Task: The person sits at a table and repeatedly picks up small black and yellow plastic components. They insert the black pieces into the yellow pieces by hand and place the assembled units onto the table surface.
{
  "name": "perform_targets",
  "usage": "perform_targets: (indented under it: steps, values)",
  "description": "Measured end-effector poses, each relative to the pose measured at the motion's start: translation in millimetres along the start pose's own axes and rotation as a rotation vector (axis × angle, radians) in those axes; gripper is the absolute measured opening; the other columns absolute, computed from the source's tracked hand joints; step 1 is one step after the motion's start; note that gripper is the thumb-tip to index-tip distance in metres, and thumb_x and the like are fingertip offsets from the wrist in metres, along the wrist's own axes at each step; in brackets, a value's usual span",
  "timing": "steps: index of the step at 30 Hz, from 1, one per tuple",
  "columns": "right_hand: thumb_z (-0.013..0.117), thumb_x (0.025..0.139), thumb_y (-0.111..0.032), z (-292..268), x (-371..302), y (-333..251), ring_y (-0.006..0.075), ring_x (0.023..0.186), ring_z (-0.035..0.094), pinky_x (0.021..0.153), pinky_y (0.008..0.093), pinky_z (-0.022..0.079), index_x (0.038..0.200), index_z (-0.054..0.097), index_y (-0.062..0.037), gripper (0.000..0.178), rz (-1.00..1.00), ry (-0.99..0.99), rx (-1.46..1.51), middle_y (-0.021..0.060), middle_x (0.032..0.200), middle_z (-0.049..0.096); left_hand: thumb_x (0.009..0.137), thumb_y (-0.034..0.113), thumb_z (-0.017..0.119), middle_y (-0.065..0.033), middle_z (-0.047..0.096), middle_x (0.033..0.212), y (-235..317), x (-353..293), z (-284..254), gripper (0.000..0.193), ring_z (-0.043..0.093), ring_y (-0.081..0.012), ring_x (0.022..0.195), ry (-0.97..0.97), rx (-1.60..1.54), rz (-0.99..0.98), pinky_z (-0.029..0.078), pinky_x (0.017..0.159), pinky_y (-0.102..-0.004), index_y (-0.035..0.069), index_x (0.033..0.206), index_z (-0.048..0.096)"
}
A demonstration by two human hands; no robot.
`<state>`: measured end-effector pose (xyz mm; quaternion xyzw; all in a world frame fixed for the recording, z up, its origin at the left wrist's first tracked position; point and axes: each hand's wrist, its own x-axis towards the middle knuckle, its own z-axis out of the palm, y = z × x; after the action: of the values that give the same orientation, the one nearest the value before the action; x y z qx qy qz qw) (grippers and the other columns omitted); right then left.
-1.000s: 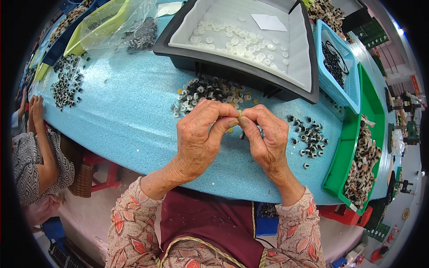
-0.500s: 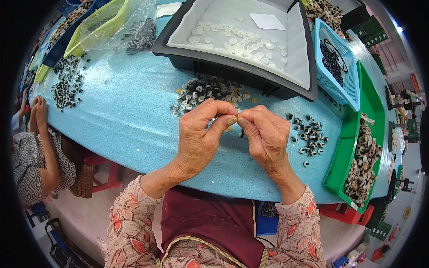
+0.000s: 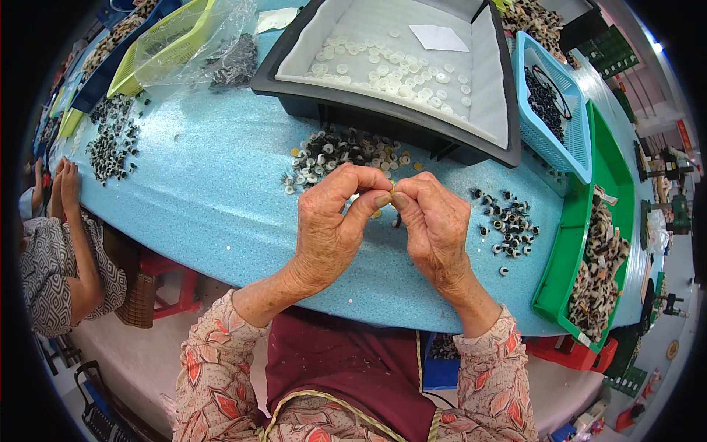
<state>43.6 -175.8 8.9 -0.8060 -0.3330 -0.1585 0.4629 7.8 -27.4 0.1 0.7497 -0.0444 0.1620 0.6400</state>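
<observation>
Over the table's middle, my left hand (image 3: 333,225) and my right hand (image 3: 436,225) meet at the fingertips. Thumb and forefinger of each are pinched together, with a small yellowish piece (image 3: 392,188) between them, mostly hidden by the fingers. Just beyond lies a pile of small black-and-white pieces and pale and yellow discs (image 3: 331,153). To the right of my right hand are scattered black-and-white pieces (image 3: 510,225). A little black part shows beneath the right fingers.
A black tray (image 3: 383,110) lined in white holds translucent discs. At right are a blue basket (image 3: 578,158) of black parts and a green bin (image 3: 552,283) of spotted plush pieces. More small pieces (image 3: 113,144) lie far left, near another person's hands (image 3: 68,180).
My right hand has shifted and turned slightly to the left. Both hands keep their fingertip pinch at nearly the same spot.
</observation>
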Motion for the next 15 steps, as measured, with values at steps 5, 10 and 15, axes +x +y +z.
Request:
perform_targets:
  steps: [5,10,15]
  values:
    - [0.066,0.079,-0.001,1.9,-1.0,-1.1,0.0255,0.058,0.059,0.05,0.0342,0.046,0.084,0.057,-0.001,0.01,-0.003,-0.003,0.006,0.0099,0.07,0.057,0.085,0.004,0.063,-0.007,0.059,0.078,0.0,-0.6,3.2,0.006,0.059,-0.0173,0.07,0.007,0.07,0.025,0.048,0.062,-0.0298,0.001,0.087,0.058]
    - [0.066,0.077,0.0,4.2,-0.7,-2.3,0.0252,0.057,0.059,0.05,0.0339,0.046,0.082,0.057,-0.0013,0.011,0.002,0.003,-0.008,0.0096,0.069,0.056,0.088,0.005,0.059,-0.0065,0.057,0.077,0.3,-0.3,3.1,0.005,0.056,-0.0161,0.068,-0.013,0.092,0.018,0.046,0.061,-0.0293,0.0,0.089,0.055]
    - [0.065,0.074,0.004,2.9,1.6,-2.8,0.0246,0.055,0.057,0.049,0.033,0.045,0.08,0.056,-0.002,0.012,0.01,0.007,-0.005,0.0092,0.066,0.056,0.092,0.007,0.054,-0.0015,0.055,0.078,2.7,1.9,-2.6,0.005,0.052,-0.008,0.071,-0.104,-0.167,-0.233,0.044,0.062,-0.0253,0.002,0.09,0.054]
